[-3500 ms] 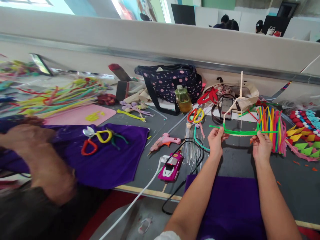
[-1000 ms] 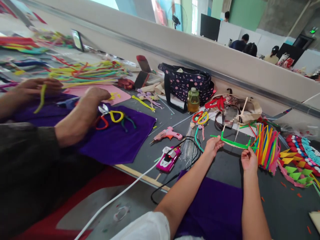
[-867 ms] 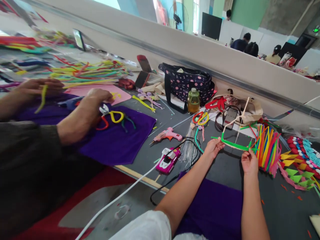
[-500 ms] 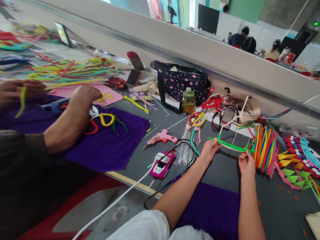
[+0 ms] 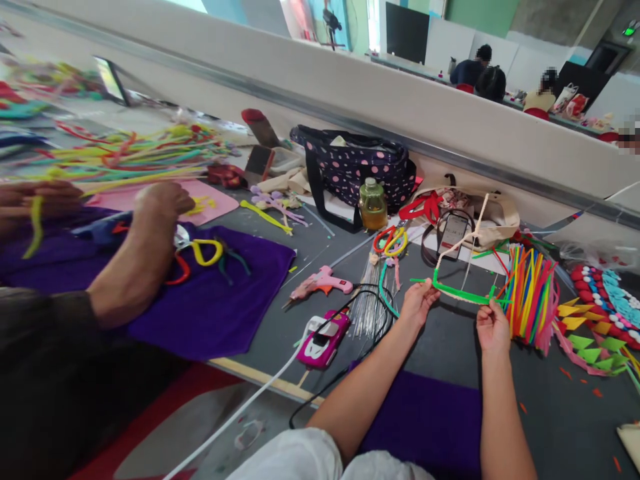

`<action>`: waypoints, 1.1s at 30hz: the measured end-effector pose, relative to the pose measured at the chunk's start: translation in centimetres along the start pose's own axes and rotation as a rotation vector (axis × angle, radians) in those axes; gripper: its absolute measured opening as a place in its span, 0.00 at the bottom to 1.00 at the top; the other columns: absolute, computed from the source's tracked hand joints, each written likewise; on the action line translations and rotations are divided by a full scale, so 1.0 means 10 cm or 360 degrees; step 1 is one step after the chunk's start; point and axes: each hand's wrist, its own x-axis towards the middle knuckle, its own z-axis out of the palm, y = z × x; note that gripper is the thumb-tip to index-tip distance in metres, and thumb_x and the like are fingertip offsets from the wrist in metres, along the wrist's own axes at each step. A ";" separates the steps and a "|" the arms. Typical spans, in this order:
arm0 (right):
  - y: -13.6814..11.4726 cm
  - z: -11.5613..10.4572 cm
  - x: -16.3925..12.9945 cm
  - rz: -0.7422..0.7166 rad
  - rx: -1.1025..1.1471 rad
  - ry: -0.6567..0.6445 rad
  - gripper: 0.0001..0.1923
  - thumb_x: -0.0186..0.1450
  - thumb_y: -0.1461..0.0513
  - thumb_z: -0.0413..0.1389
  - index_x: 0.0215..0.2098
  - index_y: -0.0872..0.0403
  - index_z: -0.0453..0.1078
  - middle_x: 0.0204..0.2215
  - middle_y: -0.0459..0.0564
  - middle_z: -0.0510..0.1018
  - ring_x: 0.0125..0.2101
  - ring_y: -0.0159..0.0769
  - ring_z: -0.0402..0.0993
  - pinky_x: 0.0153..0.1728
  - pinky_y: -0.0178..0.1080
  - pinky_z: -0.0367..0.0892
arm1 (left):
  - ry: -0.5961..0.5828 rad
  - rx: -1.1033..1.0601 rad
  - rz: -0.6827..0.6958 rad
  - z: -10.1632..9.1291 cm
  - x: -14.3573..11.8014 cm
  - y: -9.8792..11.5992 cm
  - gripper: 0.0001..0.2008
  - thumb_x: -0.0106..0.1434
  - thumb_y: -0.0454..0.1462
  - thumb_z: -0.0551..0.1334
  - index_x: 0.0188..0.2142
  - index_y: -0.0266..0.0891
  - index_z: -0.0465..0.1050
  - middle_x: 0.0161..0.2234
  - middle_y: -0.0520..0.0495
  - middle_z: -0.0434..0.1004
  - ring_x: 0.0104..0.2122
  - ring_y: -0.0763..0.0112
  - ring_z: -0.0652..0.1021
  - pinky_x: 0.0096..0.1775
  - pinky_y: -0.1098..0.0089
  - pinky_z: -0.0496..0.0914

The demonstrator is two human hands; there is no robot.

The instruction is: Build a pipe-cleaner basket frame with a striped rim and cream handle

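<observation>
1. The grey surface (image 5: 565, 427) spreads before me, a pale wooden strip running along its near edge and a white partition (image 5: 300, 87) rising behind its far edge.
2. One purple cloth (image 5: 220, 307) lies to my left along the near edge, with another person's hand (image 5: 163, 200) above its far side; a second purple cloth (image 5: 420, 420) hangs beneath my forearms at the near edge.
3. Against the far edge stands a dark bag (image 5: 355, 167) patterned with pink spots.
4. My frame, pale wrapped wire with a green bar (image 5: 460, 293) for its base, is held up toward the far edge. My left hand (image 5: 420, 303) has thumb and fingers clamped on the bar's left end; my right hand (image 5: 494, 327) pinches its right end.
5. Just right of it, a bundle of coloured strips (image 5: 533, 293) lies on the surface.
6. A pink glue gun (image 5: 323, 283) lies left of my left hand, farther from the near edge than a magenta toy-car-shaped block (image 5: 324, 340).
7. A bottle of amber liquid (image 5: 373, 207) stands before the bag.
8. Behind my frame, a small device (image 5: 454, 233) displays figures too blurred for me to read with certainty.
</observation>
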 end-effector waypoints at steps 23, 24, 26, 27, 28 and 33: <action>0.08 -0.10 0.07 0.0060 0.0041 0.0075 0.11 0.47 0.64 0.66 0.25 0.53 0.68 0.24 0.40 0.75 0.21 0.22 0.66 0.17 0.26 0.63 | -0.0132 0.0052 -0.0215 -0.02 0.11 0.05 0.05 0.61 0.31 0.61 0.29 0.32 0.68 0.24 0.47 0.76 0.23 0.76 0.76 0.29 0.74 0.74; 0.08 -0.10 0.07 0.0056 0.0031 0.0074 0.11 0.47 0.64 0.66 0.25 0.53 0.68 0.24 0.40 0.75 0.21 0.22 0.66 0.17 0.27 0.63 | -0.0142 0.0055 -0.0227 -0.02 0.11 0.05 0.05 0.61 0.31 0.60 0.29 0.32 0.68 0.24 0.47 0.76 0.23 0.76 0.76 0.28 0.74 0.74; 0.07 -0.10 0.06 0.0057 0.0030 0.0069 0.11 0.47 0.64 0.66 0.26 0.53 0.68 0.24 0.40 0.75 0.21 0.22 0.66 0.17 0.27 0.63 | -0.0161 0.0052 -0.0253 -0.02 0.12 0.05 0.04 0.61 0.30 0.60 0.29 0.32 0.68 0.24 0.47 0.76 0.22 0.76 0.76 0.28 0.74 0.74; 0.06 -0.09 0.06 0.0058 0.0037 0.0066 0.11 0.47 0.64 0.66 0.26 0.53 0.69 0.25 0.40 0.75 0.21 0.22 0.66 0.17 0.27 0.63 | -0.0162 0.0050 -0.0276 -0.02 0.12 0.05 0.04 0.62 0.30 0.60 0.29 0.32 0.68 0.24 0.47 0.76 0.22 0.76 0.76 0.28 0.74 0.74; 0.06 -0.09 0.06 0.0061 0.0043 0.0063 0.12 0.47 0.64 0.67 0.27 0.53 0.69 0.25 0.40 0.76 0.20 0.22 0.65 0.17 0.27 0.62 | -0.0156 0.0046 -0.0305 -0.02 0.12 0.05 0.04 0.62 0.30 0.59 0.29 0.32 0.69 0.25 0.47 0.76 0.23 0.76 0.76 0.28 0.74 0.74; 0.04 -0.06 0.02 0.0052 0.0060 0.0059 0.11 0.48 0.64 0.67 0.27 0.53 0.70 0.26 0.39 0.76 0.21 0.21 0.65 0.18 0.27 0.62 | -0.0123 0.0007 -0.0477 -0.02 0.10 0.07 0.05 0.62 0.29 0.58 0.29 0.31 0.69 0.25 0.46 0.76 0.24 0.75 0.77 0.30 0.73 0.75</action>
